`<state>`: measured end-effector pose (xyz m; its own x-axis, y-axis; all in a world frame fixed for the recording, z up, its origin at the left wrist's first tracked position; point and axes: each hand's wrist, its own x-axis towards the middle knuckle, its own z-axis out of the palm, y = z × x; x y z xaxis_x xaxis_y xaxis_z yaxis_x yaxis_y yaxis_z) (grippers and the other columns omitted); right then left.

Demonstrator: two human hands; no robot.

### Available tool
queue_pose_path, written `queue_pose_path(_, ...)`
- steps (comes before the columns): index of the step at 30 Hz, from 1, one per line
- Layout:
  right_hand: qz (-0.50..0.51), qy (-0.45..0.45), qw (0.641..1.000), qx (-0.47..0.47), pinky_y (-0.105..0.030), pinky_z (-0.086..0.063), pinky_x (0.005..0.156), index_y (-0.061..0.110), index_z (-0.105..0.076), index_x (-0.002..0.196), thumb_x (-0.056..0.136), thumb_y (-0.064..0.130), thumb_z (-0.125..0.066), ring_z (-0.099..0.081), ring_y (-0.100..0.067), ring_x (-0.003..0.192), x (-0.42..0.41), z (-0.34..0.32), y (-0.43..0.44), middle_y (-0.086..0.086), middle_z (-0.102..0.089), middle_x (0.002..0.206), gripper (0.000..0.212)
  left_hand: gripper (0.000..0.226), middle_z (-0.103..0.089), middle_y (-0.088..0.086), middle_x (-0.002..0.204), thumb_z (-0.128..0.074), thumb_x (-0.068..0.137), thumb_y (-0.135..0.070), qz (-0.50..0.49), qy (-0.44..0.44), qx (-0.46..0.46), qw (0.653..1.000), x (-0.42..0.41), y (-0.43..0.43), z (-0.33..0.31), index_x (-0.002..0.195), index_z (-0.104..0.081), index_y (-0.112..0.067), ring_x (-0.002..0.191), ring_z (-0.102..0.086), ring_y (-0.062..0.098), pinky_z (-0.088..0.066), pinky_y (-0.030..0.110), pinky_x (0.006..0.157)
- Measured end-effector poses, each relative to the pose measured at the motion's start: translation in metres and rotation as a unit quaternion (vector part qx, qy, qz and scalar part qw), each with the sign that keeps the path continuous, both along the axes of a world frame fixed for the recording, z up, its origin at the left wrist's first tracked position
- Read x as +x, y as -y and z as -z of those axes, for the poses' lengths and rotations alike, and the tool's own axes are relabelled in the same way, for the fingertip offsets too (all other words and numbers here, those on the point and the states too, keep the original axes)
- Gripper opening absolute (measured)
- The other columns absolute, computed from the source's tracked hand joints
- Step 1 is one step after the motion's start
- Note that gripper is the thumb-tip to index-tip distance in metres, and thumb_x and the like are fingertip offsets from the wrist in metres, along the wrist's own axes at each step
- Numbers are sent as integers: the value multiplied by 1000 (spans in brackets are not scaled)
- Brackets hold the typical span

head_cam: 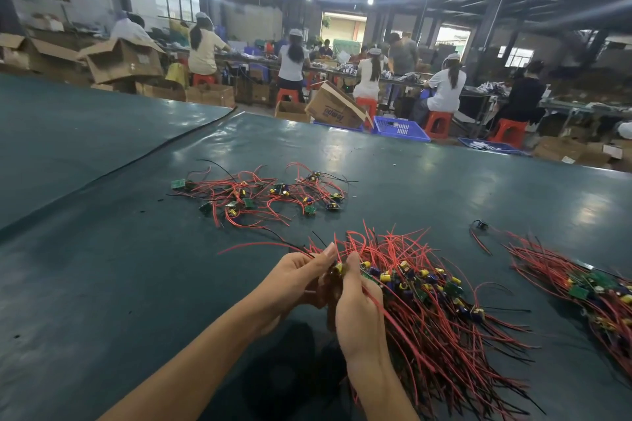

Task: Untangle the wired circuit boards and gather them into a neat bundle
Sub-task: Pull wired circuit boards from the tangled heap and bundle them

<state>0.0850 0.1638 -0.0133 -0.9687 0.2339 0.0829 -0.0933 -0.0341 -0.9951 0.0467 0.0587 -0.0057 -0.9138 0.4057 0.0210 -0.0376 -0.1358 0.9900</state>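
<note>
Near the dark green surface's (119, 284) front edge, left grip (297, 278) and right grip (359, 314) are pinching the red-wired circuit-board bundle (437, 304), likely keeping boards aligned.

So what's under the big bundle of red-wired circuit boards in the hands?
Only the dark green table mat shows round the big bundle of red-wired circuit boards. The left hand and right hand grip its left end; whatever lies beneath is covered.
</note>
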Motion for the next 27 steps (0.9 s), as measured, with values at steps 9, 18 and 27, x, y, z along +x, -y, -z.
queue_pose_path(9, 8, 178, 901, -396, -18, -22, 34, 17, -42, 60, 101, 55, -36, -25, -9, 33, -2, -11, -11, 4, -30, 44, 56, 8, -70, -2, 67, -74, 83, -16, -126, -84, -68, 986, -19, 15, 13, 76, -76, -19, 56, -59, 8, -46, 24, 59)
queue_pose_path(18, -14, 129, 909, -395, -20, -25, 34, 15, -59, 61, 96, 58, -44, -28, -9, 36, 1, -9, -10, 3, -36, 50, 57, 43, -47, 2, 145, -58, 92, -17, -308, -260, -491, 772, -59, 73, 38, 135, -54, -18, 132, -40, 26, -35, 44, 107)
queue_pose_path(27, 7, 110, 944, -309, -21, -21, 37, 17, -57, 64, 96, 50, -51, -26, -8, 39, 0, -7, -9, 5, -37, 52, 47, 25, -64, 11, 109, -61, 92, -16, -313, -230, -487, 782, -70, 84, 45, 115, -69, -8, 103, -54, 28, -42, 35, 94)
